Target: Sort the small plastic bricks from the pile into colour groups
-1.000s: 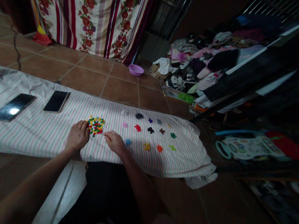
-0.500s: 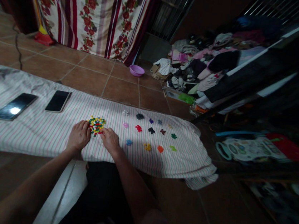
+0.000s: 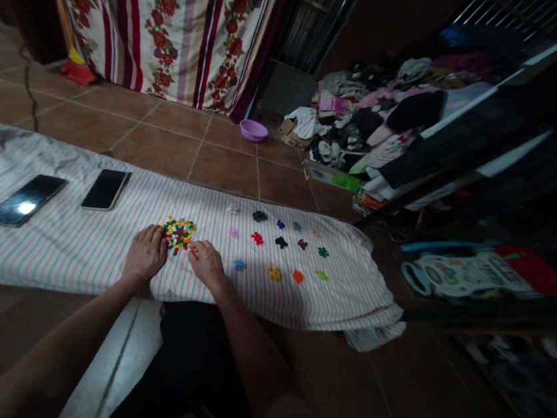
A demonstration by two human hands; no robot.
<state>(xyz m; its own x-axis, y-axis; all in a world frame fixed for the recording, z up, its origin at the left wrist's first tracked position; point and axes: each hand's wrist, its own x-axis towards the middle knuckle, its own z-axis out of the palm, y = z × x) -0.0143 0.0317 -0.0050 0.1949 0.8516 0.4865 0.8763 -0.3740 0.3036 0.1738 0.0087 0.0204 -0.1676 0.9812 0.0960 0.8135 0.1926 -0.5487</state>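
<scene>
Pinched in the right hand [image 3: 206, 265], one tiny red piece [image 3: 193, 249] is partly hidden by fingertips. Striped cloth [image 3: 65, 248] lies beneath, cut off at left. Left hand [image 3: 146, 252], fingers together, grip hidden beneath, touches a multicoloured pile [image 3: 179, 233] between the hands, its pieces indistinct.

Striped cloth [image 3: 78, 246] (rumpled leftward); two phones [image 3: 105, 189]; multicoloured pile [image 3: 178, 232]; single-colour clusters [image 3: 274, 273]

Head-height view, forward and down
</scene>
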